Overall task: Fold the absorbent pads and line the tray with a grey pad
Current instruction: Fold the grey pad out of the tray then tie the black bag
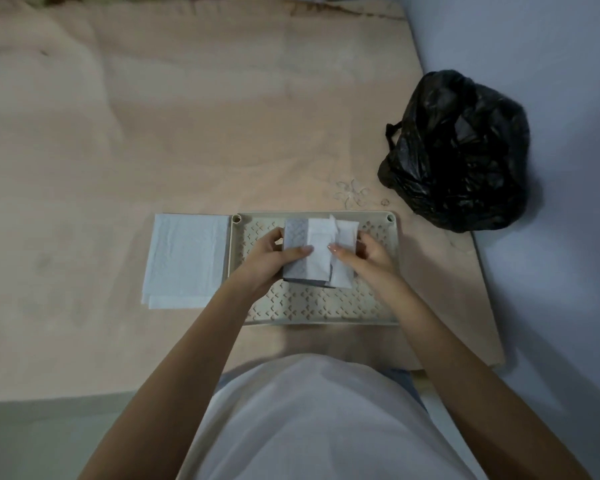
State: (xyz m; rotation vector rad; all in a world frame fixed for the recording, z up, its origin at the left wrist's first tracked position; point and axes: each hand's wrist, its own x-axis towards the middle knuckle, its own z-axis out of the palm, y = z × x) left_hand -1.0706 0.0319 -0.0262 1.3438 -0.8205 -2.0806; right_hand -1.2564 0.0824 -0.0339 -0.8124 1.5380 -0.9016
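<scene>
A cream perforated tray (378, 306) lies on the peach bed sheet in front of me. Above its middle I hold a folded pad bundle (317, 261), grey and patterned on the left, white on the right. My left hand (269, 259) grips its left edge with the thumb on top. My right hand (366, 258) holds the right edge, thumb across the white layers. A flat stack of folded white pads (184, 261) rests on the sheet just left of the tray, touching its side.
A full black plastic bag (459, 150) sits at the bed's right edge beside the pale blue wall (551, 46). The peach sheet (153, 116) spreads wide beyond the tray. The bed's near edge runs just below the tray.
</scene>
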